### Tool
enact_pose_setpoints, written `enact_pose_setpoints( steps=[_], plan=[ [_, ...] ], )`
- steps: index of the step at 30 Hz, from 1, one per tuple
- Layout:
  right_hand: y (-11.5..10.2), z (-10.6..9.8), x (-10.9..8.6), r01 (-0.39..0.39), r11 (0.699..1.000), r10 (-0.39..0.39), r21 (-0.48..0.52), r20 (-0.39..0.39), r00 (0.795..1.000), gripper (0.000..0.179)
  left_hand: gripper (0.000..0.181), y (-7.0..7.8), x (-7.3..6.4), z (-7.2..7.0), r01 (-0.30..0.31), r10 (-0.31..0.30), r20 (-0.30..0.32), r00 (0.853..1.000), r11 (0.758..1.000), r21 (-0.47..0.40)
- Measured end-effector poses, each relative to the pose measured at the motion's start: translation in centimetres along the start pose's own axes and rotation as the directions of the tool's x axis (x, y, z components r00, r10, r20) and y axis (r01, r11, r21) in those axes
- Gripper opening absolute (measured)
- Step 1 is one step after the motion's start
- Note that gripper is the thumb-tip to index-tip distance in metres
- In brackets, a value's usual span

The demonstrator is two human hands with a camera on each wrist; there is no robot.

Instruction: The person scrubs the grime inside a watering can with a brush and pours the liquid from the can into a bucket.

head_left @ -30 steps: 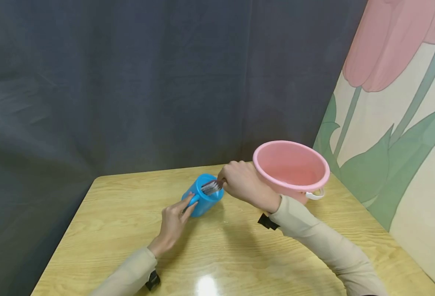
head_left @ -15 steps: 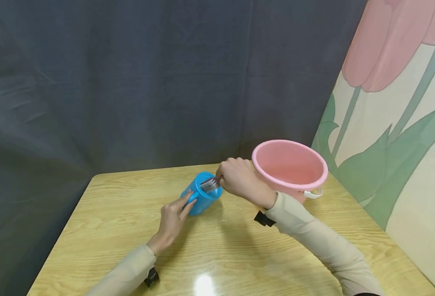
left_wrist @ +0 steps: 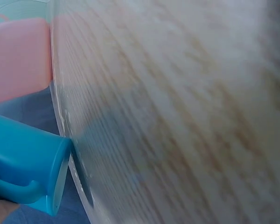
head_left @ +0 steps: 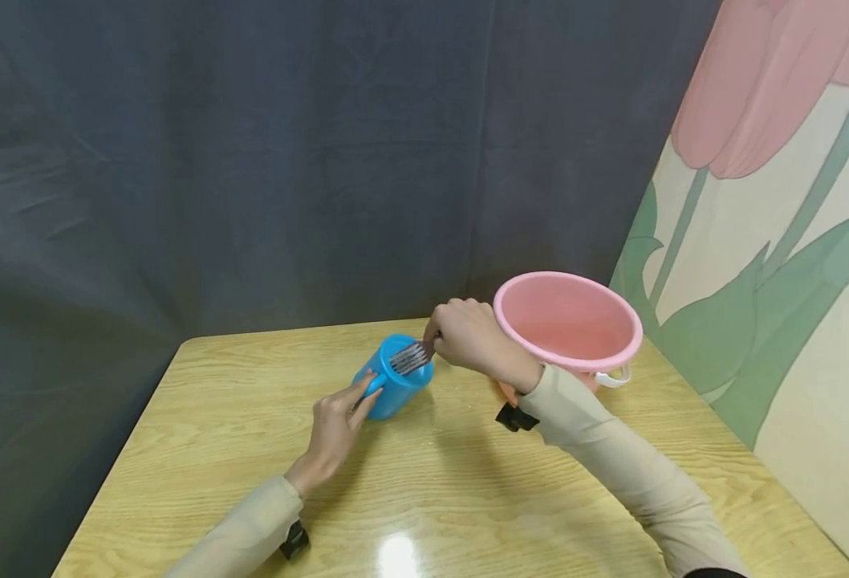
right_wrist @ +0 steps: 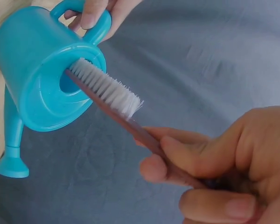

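Note:
A blue watering can [head_left: 392, 401] is tilted on the table, its top opening turned toward my right hand. My left hand [head_left: 334, 429] grips the can's handle. In the right wrist view, the can's spout [right_wrist: 14, 158] points down on the left. My right hand [right_wrist: 242, 158] holds the brown handle of a brush with white bristles [right_wrist: 107, 95], thumb and fingers wrapped round it. The brush tip reaches into the hole in the can's top; most bristles show outside. In the left wrist view, only the can [left_wrist: 28, 149] and a bit of the left hand [left_wrist: 2, 210] appear.
A pink bucket [head_left: 569, 365] with a white handle fitting stands to the right, just behind my right wrist, with what looks like water inside. Small wet spots lie on the wooden table [head_left: 251, 385]. A dark curtain hangs behind; a painted wall borders the right.
The right hand has risen slightly, and the brush has turned a little, its bristles showing differently at the opening. The left hand keeps its hold on the can.

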State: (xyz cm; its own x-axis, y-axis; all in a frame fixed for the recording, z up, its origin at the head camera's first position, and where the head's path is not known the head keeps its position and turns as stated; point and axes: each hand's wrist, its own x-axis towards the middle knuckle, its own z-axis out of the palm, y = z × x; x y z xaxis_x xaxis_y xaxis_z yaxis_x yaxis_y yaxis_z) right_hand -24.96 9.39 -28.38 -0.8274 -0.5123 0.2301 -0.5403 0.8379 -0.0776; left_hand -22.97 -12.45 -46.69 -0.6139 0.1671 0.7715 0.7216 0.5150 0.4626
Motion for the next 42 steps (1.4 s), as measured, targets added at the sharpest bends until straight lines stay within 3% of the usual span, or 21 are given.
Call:
enact_pose_setpoints(
  steps=[5, 10, 14, 19, 30, 37, 42],
  plan=[
    [-0.5, 0.6, -0.4, 0.1, 0.986, -0.117, -0.133, -0.125, 0.985, 0.025, 0.033, -0.1, 0.1, 0.0, -0.012, 0.012, -0.009, 1.0, 1.0, -0.003],
    [-1.2, 1.6, -0.6, 0.113, 0.965, -0.169, -0.236, -0.232, 0.958, 0.034, 0.032, -0.1, 0.1, -0.1, -0.004, 0.004, -0.008, 1.0, 1.0, -0.006],
    [-1.8, 2.1, -0.7, 0.101, 0.957, -0.171, -0.272, -0.248, 0.953, 0.037, 0.032, -0.1, 0.2, -0.2, -0.004, 0.005, -0.009, 1.0, 1.0, 0.006],
    [-1.6, 2.4, -0.2, 0.139, 0.942, -0.225, -0.304, -0.269, 0.936, 0.035, 0.034, 0.2, 0.4, 0.0, -0.043, 0.044, -0.006, 0.999, 0.998, 0.037],
    [-0.7, 3.2, 1.2, 0.192, 0.966, -0.23, -0.171, -0.236, 0.944, 0.042, 0.032, 0.3, 0.5, 0.1, -0.024, 0.024, -0.009, 1.0, 0.999, 0.041],
    [-0.4, 4.3, 1.6, 0.179, 0.978, -0.195, -0.109, -0.161, 0.968, 0.023, 0.032, 0.4, 0.5, 0.1, -0.028, 0.028, -0.001, 1.0, 0.998, 0.057],
    [0.0, 3.9, 1.3, 0.186, 0.982, -0.176, 0.041, -0.178, 0.968, 0.02, 0.031, 0.1, 0.4, 0.0, -0.035, 0.035, -0.007, 0.999, 0.997, 0.063]
  ],
)
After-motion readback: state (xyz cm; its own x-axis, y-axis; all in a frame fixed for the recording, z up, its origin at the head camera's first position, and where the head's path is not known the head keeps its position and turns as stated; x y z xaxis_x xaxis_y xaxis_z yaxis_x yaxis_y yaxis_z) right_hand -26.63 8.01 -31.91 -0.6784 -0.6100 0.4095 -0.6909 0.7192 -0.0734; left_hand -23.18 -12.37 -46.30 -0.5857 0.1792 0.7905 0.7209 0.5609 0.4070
